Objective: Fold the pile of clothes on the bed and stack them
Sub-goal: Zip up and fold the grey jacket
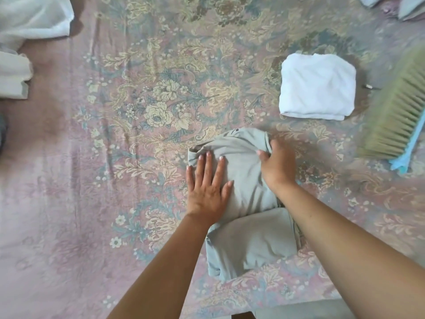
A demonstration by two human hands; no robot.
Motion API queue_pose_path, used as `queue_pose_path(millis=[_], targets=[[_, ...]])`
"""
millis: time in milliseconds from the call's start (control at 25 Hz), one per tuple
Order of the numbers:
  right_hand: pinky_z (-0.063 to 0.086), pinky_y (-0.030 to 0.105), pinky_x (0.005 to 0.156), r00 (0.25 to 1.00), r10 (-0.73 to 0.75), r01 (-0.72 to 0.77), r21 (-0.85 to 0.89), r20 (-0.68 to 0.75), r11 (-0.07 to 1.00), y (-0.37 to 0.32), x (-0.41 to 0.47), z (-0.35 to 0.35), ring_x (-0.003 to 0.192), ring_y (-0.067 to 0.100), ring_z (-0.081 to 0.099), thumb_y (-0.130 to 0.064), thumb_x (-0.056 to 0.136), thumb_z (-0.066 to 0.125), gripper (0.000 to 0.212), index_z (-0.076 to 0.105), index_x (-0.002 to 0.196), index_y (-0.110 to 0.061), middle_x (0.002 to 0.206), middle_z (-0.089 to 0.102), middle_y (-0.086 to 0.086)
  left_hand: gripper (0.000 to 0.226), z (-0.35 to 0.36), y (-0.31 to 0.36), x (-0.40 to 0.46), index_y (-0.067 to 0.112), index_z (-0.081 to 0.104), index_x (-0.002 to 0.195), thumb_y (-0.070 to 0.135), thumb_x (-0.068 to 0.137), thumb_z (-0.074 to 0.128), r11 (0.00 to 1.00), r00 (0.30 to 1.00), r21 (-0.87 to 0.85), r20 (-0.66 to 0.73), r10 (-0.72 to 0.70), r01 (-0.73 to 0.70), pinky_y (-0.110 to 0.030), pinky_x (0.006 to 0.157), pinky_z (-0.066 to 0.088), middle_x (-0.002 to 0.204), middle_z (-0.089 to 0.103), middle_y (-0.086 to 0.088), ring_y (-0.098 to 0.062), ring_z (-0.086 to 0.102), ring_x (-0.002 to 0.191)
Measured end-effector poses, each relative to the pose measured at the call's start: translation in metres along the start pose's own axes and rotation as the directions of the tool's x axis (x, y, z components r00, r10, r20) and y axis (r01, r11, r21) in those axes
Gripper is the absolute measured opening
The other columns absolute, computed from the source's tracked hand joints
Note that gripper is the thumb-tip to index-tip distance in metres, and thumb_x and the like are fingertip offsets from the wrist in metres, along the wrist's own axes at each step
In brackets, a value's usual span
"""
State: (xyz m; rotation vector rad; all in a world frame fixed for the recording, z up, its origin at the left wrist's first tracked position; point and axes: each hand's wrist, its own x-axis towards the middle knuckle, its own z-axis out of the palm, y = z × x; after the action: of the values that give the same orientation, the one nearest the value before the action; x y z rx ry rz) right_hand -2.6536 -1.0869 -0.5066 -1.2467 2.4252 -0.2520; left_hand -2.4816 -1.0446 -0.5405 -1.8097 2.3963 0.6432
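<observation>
A grey-green garment (248,236) lies partly folded on the floral bedspread (138,111), near the front edge. My left hand (208,189) presses flat on its left side with fingers straight. My right hand (277,165) grips the garment's far right corner, fingers curled round the fabric. A folded white garment (318,86) sits apart, farther back on the right. Unfolded pale clothes (30,17) lie at the far left corner.
A bed brush with tan bristles and a blue handle (397,116) lies at the right edge. A cream cloth (13,77) sits at the left edge. More pale fabric (409,8) shows at the top right corner.
</observation>
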Motion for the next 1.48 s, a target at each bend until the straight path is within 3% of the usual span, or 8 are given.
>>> queue_pose_path(millis=[200, 400, 520, 680, 800, 1040, 1320, 1480], targets=[[0.045, 0.032, 0.079, 0.959, 0.145, -0.254, 0.512, 0.244, 0.82, -0.004, 0.02, -0.003, 0.09, 0.025, 0.057, -0.015, 0.076, 0.077, 0.04, 0.047, 0.101, -0.005, 0.098, 0.058, 0.007, 0.066, -0.018, 0.004, 0.003, 0.015, 0.012, 0.15, 0.034, 0.097, 0.046, 0.932, 0.97, -0.352, -0.188, -0.155, 0.081, -0.042, 0.117, -0.001, 0.157, 0.003, -0.016, -0.031, -0.004, 0.145], [0.051, 0.032, 0.074, 0.835, 0.251, -0.434, 0.306, 0.489, 0.848, -0.021, 0.021, -0.012, 0.089, 0.02, 0.059, -0.015, 0.066, 0.085, 0.062, 0.047, 0.113, -0.005, 0.101, 0.059, 0.005, 0.048, -0.047, -0.011, 0.021, 0.008, 0.048, 0.123, 0.015, 0.081, 0.073, 0.376, 0.82, -0.824, 0.173, -0.546, 0.425, -0.006, 0.071, 0.045, 0.112, 0.053, -0.008, -0.016, 0.055, 0.092], [0.044, 0.022, 0.061, 0.795, 0.128, -0.348, 0.274, 0.592, 0.896, -0.027, 0.028, -0.02, 0.075, 0.009, 0.055, -0.015, 0.072, 0.081, 0.043, 0.049, 0.1, -0.008, 0.085, 0.058, -0.003, 0.018, -0.068, -0.03, 0.042, 0.011, 0.059, 0.075, 0.009, 0.074, 0.077, 0.466, 0.814, -0.7, 0.299, -0.498, 0.542, -0.012, 0.043, 0.038, 0.07, 0.056, 0.004, -0.013, 0.052, 0.065], [0.047, 0.023, 0.078, 0.87, 0.01, -0.31, 0.53, 0.493, 0.789, -0.045, 0.052, -0.022, 0.092, 0.017, 0.063, -0.005, 0.077, 0.075, 0.033, 0.06, 0.107, -0.003, 0.109, 0.065, 0.009, 0.012, -0.096, -0.044, 0.082, 0.008, 0.059, 0.088, 0.002, 0.08, 0.066, 0.543, 0.88, -0.759, 0.085, -0.466, 0.361, -0.009, 0.045, 0.036, 0.073, 0.054, 0.005, -0.011, 0.049, 0.067], [0.044, 0.026, 0.077, 0.908, 0.036, -0.247, 0.465, 0.417, 0.85, -0.058, 0.065, -0.02, 0.094, 0.019, 0.059, -0.006, 0.076, 0.075, 0.046, 0.055, 0.117, -0.005, 0.11, 0.063, 0.008, 0.036, -0.104, -0.036, 0.094, 0.004, 0.047, 0.124, 0.01, 0.089, 0.056, 0.692, 0.881, -0.64, -0.049, -0.471, 0.334, -0.021, 0.086, 0.041, 0.115, 0.05, -0.012, -0.024, 0.048, 0.104], [0.047, 0.031, 0.094, 0.844, 0.11, -0.422, 0.524, 0.525, 0.74, -0.063, 0.07, -0.016, 0.106, 0.02, 0.06, -0.021, 0.075, 0.079, 0.055, 0.057, 0.123, -0.005, 0.121, 0.063, 0.008, 0.071, -0.062, 0.006, 0.017, 0.022, -0.017, 0.147, 0.06, 0.091, 0.005, 0.963, 0.969, 0.115, 0.008, 0.246, -0.245, -0.053, 0.115, -0.008, 0.156, -0.021, -0.009, -0.028, -0.021, 0.143], [0.05, 0.036, 0.091, 0.502, -0.019, -0.576, 0.35, 0.865, 0.739, -0.088, 0.085, -0.03, 0.079, 0.013, 0.067, -0.017, 0.089, 0.062, 0.012, 0.062, 0.098, -0.009, 0.095, 0.071, 0.004, 0.059, -0.016, -0.043, -0.014, 0.032, 0.043, 0.139, 0.061, 0.089, 0.035, 0.775, 0.826, 0.376, -0.04, 0.562, -0.509, -0.057, 0.102, 0.038, 0.146, 0.04, -0.006, -0.025, 0.038, 0.135], [0.048, 0.035, 0.096, 0.653, -0.195, -0.327, 0.505, 0.732, 0.799, -0.098, 0.074, -0.039, 0.097, 0.022, 0.063, 0.004, 0.089, 0.056, 0.028, 0.061, 0.114, -0.007, 0.103, 0.068, 0.008, 0.052, -0.028, -0.04, -0.021, 0.016, 0.046, 0.139, 0.042, 0.095, 0.041, 0.776, 0.782, 0.227, -0.087, 0.618, -0.588, -0.05, 0.11, 0.032, 0.146, 0.04, -0.013, -0.029, 0.036, 0.137]])
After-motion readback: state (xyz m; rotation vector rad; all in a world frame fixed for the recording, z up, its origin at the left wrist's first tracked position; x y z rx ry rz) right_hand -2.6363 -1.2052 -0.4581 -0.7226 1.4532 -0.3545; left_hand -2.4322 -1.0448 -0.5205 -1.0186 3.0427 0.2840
